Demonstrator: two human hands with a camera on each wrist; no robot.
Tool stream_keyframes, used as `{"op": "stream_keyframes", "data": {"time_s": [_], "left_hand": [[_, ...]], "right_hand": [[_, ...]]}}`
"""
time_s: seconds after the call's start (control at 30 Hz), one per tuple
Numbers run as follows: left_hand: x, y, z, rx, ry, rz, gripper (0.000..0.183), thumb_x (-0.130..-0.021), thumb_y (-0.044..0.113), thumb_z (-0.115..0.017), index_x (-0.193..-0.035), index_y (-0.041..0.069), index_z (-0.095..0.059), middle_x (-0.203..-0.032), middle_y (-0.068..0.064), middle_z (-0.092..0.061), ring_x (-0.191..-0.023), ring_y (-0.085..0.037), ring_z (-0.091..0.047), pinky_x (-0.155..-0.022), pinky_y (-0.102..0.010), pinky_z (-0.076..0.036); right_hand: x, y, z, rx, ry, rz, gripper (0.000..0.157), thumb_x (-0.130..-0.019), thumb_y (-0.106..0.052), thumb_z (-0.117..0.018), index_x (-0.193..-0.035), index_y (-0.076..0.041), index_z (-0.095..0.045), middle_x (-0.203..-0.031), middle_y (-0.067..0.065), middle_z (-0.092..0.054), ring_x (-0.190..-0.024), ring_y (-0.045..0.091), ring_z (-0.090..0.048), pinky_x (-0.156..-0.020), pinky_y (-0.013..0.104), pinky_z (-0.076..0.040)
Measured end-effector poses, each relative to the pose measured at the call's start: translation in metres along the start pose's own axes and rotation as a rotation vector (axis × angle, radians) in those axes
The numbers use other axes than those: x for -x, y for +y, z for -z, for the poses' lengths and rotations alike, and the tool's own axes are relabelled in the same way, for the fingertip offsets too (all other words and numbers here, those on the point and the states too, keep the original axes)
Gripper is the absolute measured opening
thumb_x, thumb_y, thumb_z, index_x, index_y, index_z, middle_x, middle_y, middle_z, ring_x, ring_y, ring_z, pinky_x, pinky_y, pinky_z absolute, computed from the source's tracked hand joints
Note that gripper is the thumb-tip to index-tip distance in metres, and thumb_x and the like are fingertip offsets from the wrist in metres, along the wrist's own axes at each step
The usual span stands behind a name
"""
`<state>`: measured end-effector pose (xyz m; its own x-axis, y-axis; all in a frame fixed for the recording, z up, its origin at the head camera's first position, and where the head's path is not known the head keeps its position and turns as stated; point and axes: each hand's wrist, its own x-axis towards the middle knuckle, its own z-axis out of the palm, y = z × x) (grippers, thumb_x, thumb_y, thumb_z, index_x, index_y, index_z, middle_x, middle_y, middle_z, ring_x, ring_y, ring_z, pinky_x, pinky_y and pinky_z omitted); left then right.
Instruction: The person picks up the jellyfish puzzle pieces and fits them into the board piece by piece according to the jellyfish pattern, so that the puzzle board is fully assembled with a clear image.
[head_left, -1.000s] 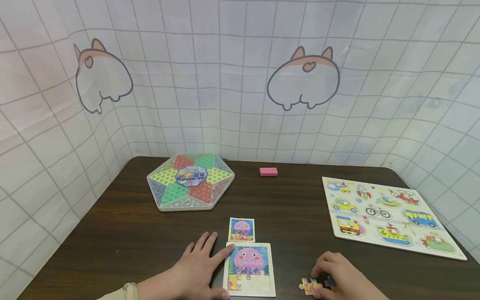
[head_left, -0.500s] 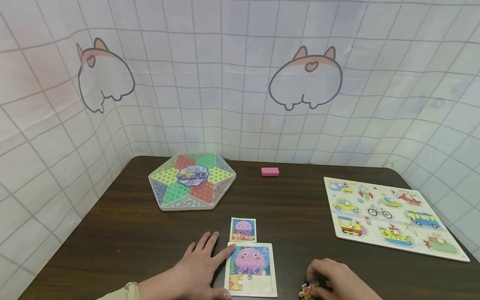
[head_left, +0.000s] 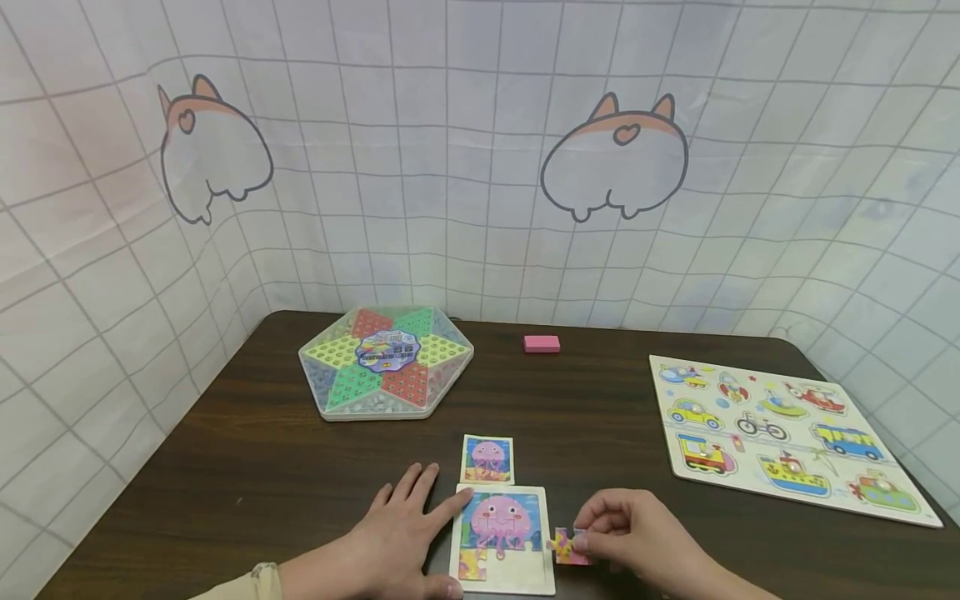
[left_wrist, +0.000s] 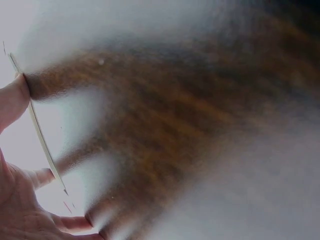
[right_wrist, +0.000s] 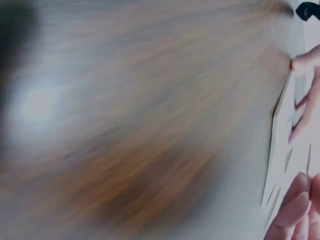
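Note:
A square wooden puzzle tray (head_left: 550, 542) lies near the front edge. It bears a partly assembled pink jellyfish jigsaw; its lower right part shows bare wood. My left hand (head_left: 393, 542) rests beside it with fingers spread, index finger and thumb touching the tray's left border. In the left wrist view the tray's edge (left_wrist: 42, 135) runs past the thumb and fingers. Just right of the tray, my right hand (head_left: 637, 537) pinches a yellow and pink jigsaw piece (head_left: 562, 546) between thumb and fingers. The right wrist view shows those fingertips (right_wrist: 294, 207) near the tray (right_wrist: 279, 140).
Touching the tray's top edge is a small jellyfish picture card (head_left: 487, 460). A hexagonal Chinese checkers box (head_left: 386, 375) sits at the back left, a pink block (head_left: 542, 344) at the back middle. A vehicle peg puzzle board (head_left: 787, 442) lies at the right.
My right hand has picked up the jigsaw piece from the table and moved it left and forward, up to the tray's right side. My left hand stays in place.

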<state>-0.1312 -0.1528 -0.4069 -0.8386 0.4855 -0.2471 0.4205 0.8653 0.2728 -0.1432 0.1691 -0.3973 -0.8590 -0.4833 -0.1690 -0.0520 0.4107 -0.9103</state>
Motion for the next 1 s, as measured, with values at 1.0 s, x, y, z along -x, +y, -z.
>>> {"op": "stream_keyframes", "data": {"time_s": [1.0], "left_hand": [[0.003,0.001,-0.001,-0.012,0.034,0.0,0.098,-0.078,0.074,-0.071,-0.16,0.033,-0.035,-0.164,-0.027,-0.027,-0.151,-0.05,-0.027,-0.106,-0.072,-0.036]], "right_hand": [[-0.037,-0.033,-0.064,0.139,0.005,-0.057,0.017,-0.081,-0.012,-0.084,-0.07,-0.009,-0.073,-0.056,0.0,-0.067,-0.051,0.006,-0.062,-0.046,0.021,-0.037]]}}
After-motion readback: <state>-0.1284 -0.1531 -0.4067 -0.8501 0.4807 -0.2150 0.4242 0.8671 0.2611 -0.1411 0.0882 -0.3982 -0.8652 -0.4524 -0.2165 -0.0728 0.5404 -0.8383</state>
